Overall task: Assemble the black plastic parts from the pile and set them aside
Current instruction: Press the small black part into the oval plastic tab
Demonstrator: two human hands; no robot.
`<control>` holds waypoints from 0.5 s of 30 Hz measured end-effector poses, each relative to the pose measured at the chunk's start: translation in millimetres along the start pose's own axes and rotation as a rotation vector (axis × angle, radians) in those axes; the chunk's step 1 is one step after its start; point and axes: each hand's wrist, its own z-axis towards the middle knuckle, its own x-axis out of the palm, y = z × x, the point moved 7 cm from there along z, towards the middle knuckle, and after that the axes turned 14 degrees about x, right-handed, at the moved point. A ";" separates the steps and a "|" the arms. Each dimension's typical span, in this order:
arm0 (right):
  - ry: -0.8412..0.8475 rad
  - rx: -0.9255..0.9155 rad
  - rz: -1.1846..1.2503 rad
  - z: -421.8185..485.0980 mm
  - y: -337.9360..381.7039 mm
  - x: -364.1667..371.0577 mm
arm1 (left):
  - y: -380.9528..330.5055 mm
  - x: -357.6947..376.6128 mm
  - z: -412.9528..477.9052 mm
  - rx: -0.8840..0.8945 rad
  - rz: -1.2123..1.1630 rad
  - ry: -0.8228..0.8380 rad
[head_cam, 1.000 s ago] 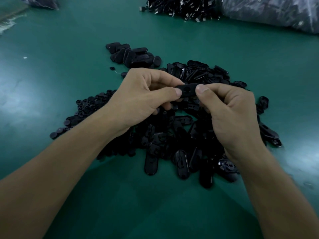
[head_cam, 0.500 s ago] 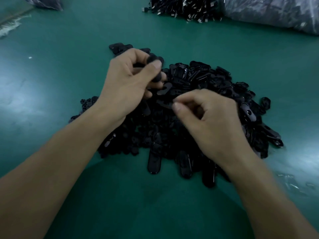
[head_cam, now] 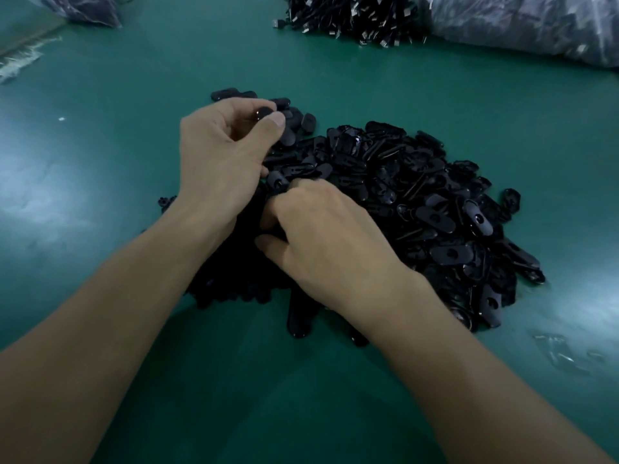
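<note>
Many light, rigid, probably slippery black parts lie piled on the surface. Left hand pinches one part at its rim; right hand fingers curl among them, held contents indeterminate.

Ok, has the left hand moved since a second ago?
Yes. The left hand has gone from over the middle of the main pile forward and left to the small set-aside group, pinching a black part.
</note>
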 end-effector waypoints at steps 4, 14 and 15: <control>0.053 0.014 0.030 1.8 -0.1 2.5 | 0.6 -2.7 1.0 -0.007 -0.011 -0.041; 0.165 0.037 -0.069 3.6 15.7 -1.4 | 4.2 -2.3 -0.3 -0.033 -0.013 -0.045; 0.190 0.046 -0.053 4.7 15.2 -0.5 | 4.0 -1.8 -0.1 -0.033 -0.015 -0.042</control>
